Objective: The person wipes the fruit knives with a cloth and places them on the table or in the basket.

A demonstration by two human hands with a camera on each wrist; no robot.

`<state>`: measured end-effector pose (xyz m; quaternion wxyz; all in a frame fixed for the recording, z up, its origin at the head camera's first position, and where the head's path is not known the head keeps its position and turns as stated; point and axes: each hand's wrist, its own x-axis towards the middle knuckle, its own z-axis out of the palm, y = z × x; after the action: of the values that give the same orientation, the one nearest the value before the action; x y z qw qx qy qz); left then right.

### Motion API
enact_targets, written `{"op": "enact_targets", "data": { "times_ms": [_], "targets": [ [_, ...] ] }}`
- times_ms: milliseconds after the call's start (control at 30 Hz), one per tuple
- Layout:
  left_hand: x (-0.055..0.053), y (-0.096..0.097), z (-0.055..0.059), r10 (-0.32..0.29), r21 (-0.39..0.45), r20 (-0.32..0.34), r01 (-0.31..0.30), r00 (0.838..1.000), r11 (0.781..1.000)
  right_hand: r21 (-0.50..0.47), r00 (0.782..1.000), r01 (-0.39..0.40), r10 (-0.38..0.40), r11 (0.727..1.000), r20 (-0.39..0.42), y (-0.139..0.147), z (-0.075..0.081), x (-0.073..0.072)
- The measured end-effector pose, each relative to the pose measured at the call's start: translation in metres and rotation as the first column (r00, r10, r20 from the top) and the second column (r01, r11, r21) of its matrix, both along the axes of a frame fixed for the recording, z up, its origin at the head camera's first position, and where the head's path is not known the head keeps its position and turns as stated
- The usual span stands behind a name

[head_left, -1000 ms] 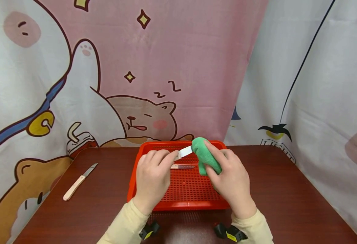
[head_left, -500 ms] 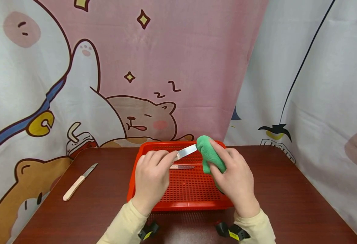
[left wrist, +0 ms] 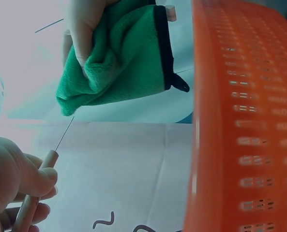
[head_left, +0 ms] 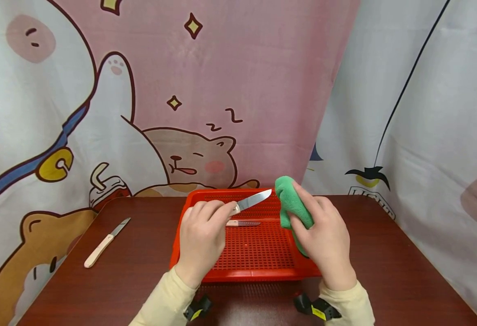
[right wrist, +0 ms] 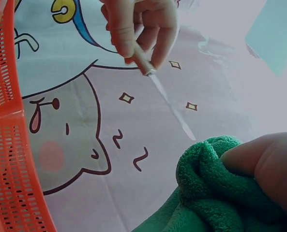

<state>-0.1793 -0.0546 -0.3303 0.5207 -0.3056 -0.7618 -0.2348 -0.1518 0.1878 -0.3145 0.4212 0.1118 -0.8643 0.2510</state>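
Note:
My left hand (head_left: 202, 235) grips a small knife (head_left: 255, 199) by its pale handle, with the bare blade pointing right and slightly up over the red basket. In the right wrist view the knife's handle (right wrist: 142, 62) sits between the thumb and fingers. My right hand (head_left: 323, 231) pinches a bunched green cloth (head_left: 290, 199) just right of the blade tip. The left wrist view shows this cloth (left wrist: 121, 63) with a dark edge and a small loop, hanging from the right hand's fingers (left wrist: 80, 34). Blade tip and cloth stand a little apart in the head view.
The red plastic basket (head_left: 259, 274) stands on the brown table (head_left: 385, 253) beneath both hands. In it lies another knife (head_left: 244, 223), its handle partly behind the left hand. A third knife (head_left: 107, 242) with a pale handle lies on the table at left. A printed curtain (head_left: 263, 90) hangs behind.
My right hand has drawn the green cloth rightward along the blade and off its tip, so the whole blade now shows. The left hand and knife have hardly moved.

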Motion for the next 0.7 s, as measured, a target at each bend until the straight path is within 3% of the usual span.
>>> {"op": "enact_targets", "data": {
  "times_ms": [200, 400, 700],
  "targets": [
    [0.000, -0.001, 0.001, 0.015, 0.000, -0.001, -0.015, 1.000, 1.000, -0.013, 0.998, -0.041, 0.040, 0.999, -0.046, -0.003, 0.002, 0.005],
    [0.000, 0.000, 0.002, 0.029, -0.004, 0.018, -0.029, 0.999, 1.000, 0.037, 0.985, -0.123, 0.127, 0.992, -0.118, -0.018, 0.001, 0.009],
    [0.002, 0.002, 0.003, 0.034, -0.016, 0.020, -0.033, 0.999, 0.999, 0.107, 0.978, -0.170, 0.181, 0.980, -0.104, -0.038, -0.007, 0.012]
  ]
}}
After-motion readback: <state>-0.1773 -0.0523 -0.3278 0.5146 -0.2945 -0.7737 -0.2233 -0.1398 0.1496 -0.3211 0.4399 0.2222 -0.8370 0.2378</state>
